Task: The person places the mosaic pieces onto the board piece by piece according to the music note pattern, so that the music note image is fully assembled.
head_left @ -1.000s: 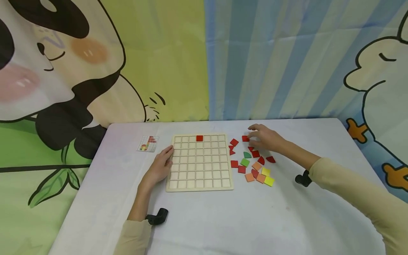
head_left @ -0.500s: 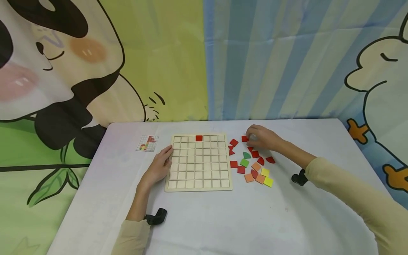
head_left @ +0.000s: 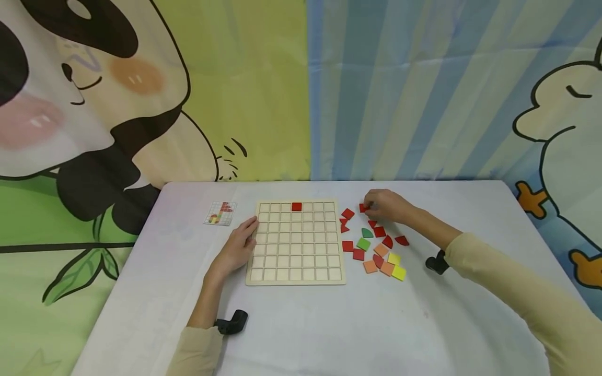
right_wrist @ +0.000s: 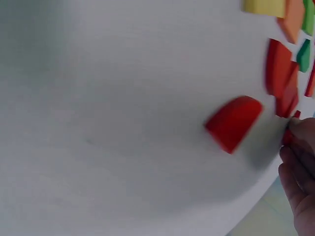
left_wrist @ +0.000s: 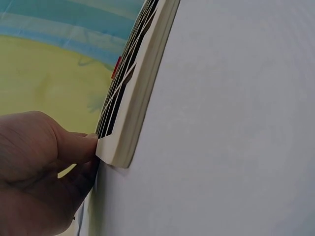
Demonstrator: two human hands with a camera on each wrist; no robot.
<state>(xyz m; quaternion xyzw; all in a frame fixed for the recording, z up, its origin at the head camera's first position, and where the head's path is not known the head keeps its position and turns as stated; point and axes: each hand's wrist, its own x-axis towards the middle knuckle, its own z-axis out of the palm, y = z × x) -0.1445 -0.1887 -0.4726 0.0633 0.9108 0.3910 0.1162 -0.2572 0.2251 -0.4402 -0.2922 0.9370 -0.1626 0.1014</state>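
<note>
My right grip (head_left: 386,205) is nearly closed, thumb and fingertips pinching a red tile (head_left: 362,208) so that only a bit of it shows past them; I cannot tell whether it is off the table (head_left: 301,329). My left grip (head_left: 236,245) is narrow too, holding the left edge of the wooden board (head_left: 296,251), thumb on the rim and fingers bent beside it. The board lies flat, just right of that grip, with one red square (head_left: 297,207) in the middle of its far row. Beyond my left grip and a little to its left is a small patterned card (head_left: 220,213).

Closer to me than my right grip, the loose pieces lie scattered: a red quarter-round (head_left: 402,240) set apart, a green square (head_left: 363,244), a green quarter-round (head_left: 367,233), an orange square (head_left: 370,266), and farthest back toward me a yellow square (head_left: 399,272).
</note>
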